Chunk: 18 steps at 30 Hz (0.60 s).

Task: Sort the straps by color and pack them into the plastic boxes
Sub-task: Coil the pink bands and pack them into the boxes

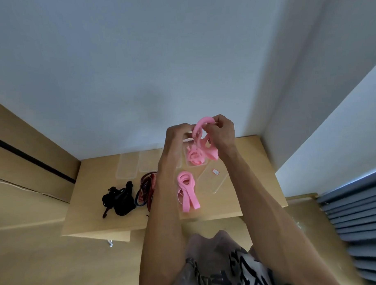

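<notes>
Both hands are raised above the small wooden table. My left hand and my right hand both grip one looped pink strap, whose ends hang down over a clear plastic box holding a coiled pink strap. Another pink strap bundle lies on the table in front of that box. To its left lie a red striped strap pile and a black strap pile.
Two clear plastic boxes stand at the table's back left, and a clear lid with a small red label lies at the right. A white wall rises behind the table. A blue ribbed panel is at the right.
</notes>
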Available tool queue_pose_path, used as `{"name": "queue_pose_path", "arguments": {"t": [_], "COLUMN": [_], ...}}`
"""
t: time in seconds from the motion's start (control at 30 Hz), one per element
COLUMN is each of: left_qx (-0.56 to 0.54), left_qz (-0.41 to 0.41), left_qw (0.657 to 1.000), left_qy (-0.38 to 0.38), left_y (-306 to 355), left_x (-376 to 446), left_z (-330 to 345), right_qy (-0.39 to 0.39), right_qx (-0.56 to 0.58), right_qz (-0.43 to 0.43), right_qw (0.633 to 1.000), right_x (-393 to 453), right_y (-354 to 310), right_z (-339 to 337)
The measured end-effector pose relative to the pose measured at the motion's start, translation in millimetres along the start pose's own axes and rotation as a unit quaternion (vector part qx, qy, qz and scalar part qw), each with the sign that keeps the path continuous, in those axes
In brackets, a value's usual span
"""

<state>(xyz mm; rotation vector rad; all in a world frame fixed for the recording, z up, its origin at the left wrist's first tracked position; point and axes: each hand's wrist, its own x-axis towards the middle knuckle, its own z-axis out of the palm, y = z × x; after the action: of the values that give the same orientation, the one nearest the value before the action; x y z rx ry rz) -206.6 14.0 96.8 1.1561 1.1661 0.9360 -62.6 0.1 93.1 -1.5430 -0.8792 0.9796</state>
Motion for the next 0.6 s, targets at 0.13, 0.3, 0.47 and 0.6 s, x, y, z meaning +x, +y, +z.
{"name": "queue_pose_path", "arguments": {"t": [0.13, 0.3, 0.47, 0.6], "left_qx": [0.021, 0.078, 0.04, 0.081], "left_qz": [-0.045, -0.187, -0.127, -0.118], "left_qw": [0.999, 0.978, 0.99, 0.989], "left_qy": [0.023, -0.052, 0.035, 0.033], "left_y": [-1, -8, -7, -1], "left_x": [9, 8, 11, 17], "left_z": [5, 12, 16, 13], "right_qy": [-0.056, -0.098, -0.167, -0.206], "right_qx": [-0.016, 0.008, 0.022, 0.017], "right_qz": [-0.016, -0.025, -0.017, 0.011], "right_qw": [0.998, 0.995, 0.986, 0.978], "right_x": [3, 8, 16, 20], "right_y": [11, 13, 12, 13], "right_z": [-13, -23, -31, -32]}}
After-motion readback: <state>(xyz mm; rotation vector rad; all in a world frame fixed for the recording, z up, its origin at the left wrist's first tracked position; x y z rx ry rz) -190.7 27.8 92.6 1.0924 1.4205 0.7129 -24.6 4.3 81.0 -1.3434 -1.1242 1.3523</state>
